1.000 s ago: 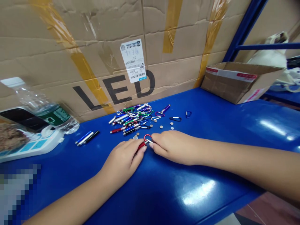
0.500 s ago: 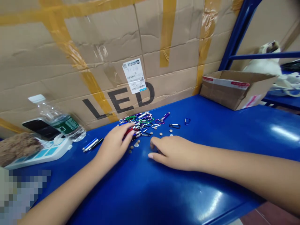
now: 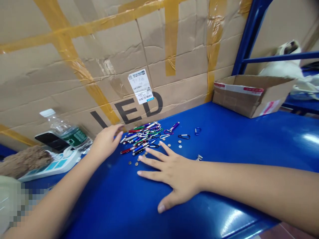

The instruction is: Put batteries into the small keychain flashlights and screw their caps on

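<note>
Left of penlight pile (image 3: 140, 138), got left hand (image 3: 106, 143), thumb and fingers parted, bottle (image 3: 75, 136) (kinda behind phone (image 3: 52, 140)); in front, right hand (image 3: 176, 172) splayed.

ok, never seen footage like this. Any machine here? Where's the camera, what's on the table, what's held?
No machine: these are a person's bare hands, filmed by one camera worn on the head, looking forward and down. On the blue table lies a pile of slim pen-like tubes, with small discs and loose clips nearby. Leftward are a bottle and power strip; far right, an open carton. The right hand is spread over the table, nothing visibly held. The left hand is left of the pile, thumb and fingers apart; nothing shows in it.
</note>
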`<state>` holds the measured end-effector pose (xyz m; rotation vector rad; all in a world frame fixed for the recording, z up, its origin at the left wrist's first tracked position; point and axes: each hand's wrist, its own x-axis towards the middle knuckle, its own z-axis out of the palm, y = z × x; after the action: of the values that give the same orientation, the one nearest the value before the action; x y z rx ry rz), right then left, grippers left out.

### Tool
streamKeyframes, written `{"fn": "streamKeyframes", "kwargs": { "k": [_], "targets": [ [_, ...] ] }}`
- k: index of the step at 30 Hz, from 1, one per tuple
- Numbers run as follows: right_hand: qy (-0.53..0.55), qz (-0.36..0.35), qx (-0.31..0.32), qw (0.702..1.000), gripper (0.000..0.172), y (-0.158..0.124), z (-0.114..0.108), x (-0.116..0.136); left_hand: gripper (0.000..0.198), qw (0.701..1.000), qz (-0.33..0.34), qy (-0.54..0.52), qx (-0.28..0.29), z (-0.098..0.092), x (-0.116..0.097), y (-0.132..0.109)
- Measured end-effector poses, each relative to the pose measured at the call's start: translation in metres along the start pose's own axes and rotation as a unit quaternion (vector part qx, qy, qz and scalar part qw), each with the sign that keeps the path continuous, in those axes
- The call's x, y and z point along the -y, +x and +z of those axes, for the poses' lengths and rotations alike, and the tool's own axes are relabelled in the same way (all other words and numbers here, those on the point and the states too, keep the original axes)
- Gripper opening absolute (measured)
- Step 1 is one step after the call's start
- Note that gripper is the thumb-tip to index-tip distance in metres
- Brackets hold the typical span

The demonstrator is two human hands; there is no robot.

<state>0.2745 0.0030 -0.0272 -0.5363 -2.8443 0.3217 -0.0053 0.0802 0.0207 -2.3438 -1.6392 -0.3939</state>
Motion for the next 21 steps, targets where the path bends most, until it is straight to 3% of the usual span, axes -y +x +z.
{"fn": "streamKeyframes", "kwargs": {
  "k": [4,9,14,21],
  "targets": [
    [0.002,0.003,0.003,1.000,0.085,0.000,0.000,0.001,0.048,0.994,-0.041,0.080,0.066,-0.010,0.036,-0.042],
    [0.013,0.004,0.015,1.000,0.086,0.001,0.004,-0.002,0.050,0.981,-0.093,0.102,0.139,0.001,0.061,-0.082],
    [0.032,0.013,0.040,0.999,0.084,0.003,0.007,-0.005,0.050,0.978,-0.089,0.106,0.154,0.004,0.057,-0.087],
    [0.054,0.029,0.053,0.997,0.084,0.005,0.006,-0.004,0.041,0.952,-0.104,0.232,0.170,0.001,0.035,-0.087]
  ]
}}
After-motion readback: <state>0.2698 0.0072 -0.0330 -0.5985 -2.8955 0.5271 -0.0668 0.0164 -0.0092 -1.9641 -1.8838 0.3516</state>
